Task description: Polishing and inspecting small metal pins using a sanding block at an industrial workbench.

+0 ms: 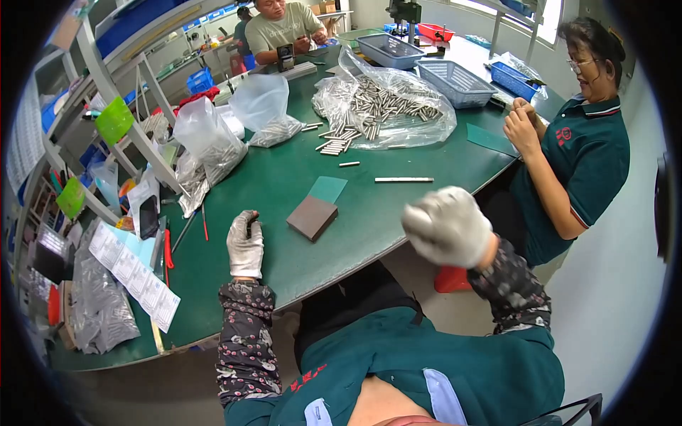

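My left hand (246, 246), in a white glove with dark stains at the fingertips, rests on the green table (355, 245) with its fingers curled in. Whatever it may hold is hidden. Raised near the table's front edge, my right hand (446, 226) is gloved too, slightly blurred and closed like a fist; its contents do not show. Between the hands lies a brown rectangular block (311, 217), against a thin green sheet (328, 189). Farther off are a single short metal pin (349, 164) and a long flat metal bar (403, 179).
A clear plastic bag (444, 124) spills many metal pins (383, 103) at the back. Two filled bags (206, 131) stand left, near a red-handled tool (168, 248) and a paper sheet (135, 273). Blue baskets (455, 82) sit behind. One co-worker sits right, another at the far side.
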`<state>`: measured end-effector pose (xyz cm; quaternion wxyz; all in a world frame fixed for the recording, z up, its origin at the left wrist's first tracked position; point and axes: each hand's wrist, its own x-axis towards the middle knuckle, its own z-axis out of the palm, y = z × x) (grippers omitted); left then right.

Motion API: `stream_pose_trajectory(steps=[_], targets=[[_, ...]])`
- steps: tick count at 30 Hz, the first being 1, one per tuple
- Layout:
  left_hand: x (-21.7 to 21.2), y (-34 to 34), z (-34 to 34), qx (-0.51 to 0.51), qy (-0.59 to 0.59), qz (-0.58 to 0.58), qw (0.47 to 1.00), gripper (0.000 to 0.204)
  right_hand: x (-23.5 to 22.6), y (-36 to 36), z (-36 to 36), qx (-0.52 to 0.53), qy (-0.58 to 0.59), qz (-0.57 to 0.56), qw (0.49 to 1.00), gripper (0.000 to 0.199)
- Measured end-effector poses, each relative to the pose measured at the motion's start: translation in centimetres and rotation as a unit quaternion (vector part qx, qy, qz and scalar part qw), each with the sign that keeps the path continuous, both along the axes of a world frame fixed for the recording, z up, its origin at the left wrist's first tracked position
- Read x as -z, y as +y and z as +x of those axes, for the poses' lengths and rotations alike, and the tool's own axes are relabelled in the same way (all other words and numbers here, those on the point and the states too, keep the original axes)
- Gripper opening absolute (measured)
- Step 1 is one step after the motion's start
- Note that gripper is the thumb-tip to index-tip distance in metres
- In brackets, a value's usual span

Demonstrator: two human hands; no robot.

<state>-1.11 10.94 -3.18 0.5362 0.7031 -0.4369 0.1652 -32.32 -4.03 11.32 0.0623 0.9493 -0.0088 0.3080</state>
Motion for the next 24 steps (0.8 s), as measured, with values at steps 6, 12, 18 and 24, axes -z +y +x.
stream_pose_trajectory(steps=[6,12,18,24], targets=[[-0.3,-0.6,0.5,0.007,-0.023,0.007,1.000,0.020,8.6,-9.5,4.7,0.275,0.062,0.062,0.957,0.017],[-0.6,-0.2,0.2,0.016,-0.002,0.023,1.000,0.020,10.6,-11.8,5.7,0.324,0.142,0.047,0.934,0.014],[-1.1,-0.1,-0.4,0.024,0.048,0.041,0.998,0.019,10.6,-13.1,6.0,0.326,0.143,0.057,0.933,0.010],[-2.2,0.0,-2.0,0.041,0.033,0.089,0.995,0.027,9.5,-12.9,7.0,0.325,0.182,0.049,0.927,0.009]])
